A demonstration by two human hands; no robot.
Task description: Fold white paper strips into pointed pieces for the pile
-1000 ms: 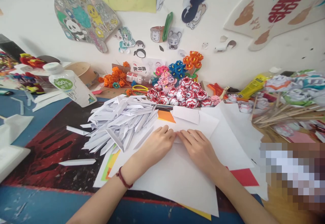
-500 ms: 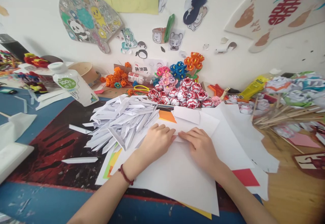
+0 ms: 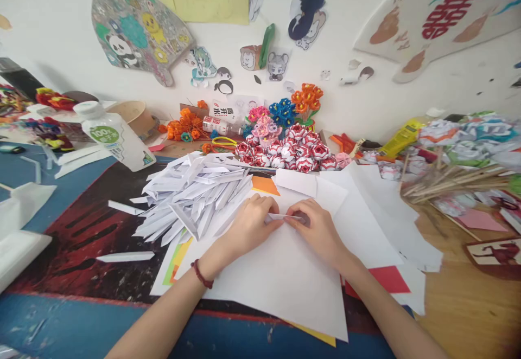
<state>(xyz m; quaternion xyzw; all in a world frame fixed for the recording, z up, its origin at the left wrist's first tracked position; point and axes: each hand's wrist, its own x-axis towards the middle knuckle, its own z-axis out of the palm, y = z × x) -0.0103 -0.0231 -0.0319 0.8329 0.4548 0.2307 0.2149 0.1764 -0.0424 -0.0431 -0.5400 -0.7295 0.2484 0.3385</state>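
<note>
Tabletop: blue, crowded along the wall; its surface [image 3: 97, 326] carries all the paper.
White sheets: a loose stack [image 3: 301, 288] under both hands; it could skid if a forearm dragged on it, spoiling the alignment.
Strip pile: folded white strips [image 3: 191, 196], heaped just beside the left hand; an outward swing of that wrist could scatter them.
Left hand: its grip [image 3: 253, 223] pinches the folded paper's left part.
Right hand: its grip [image 3: 314, 230] pinches the right part.
Folded paper: narrow, white [image 3: 275, 216], between both hands above the sheets; uneven thumb pressure could skew its crease.
</note>
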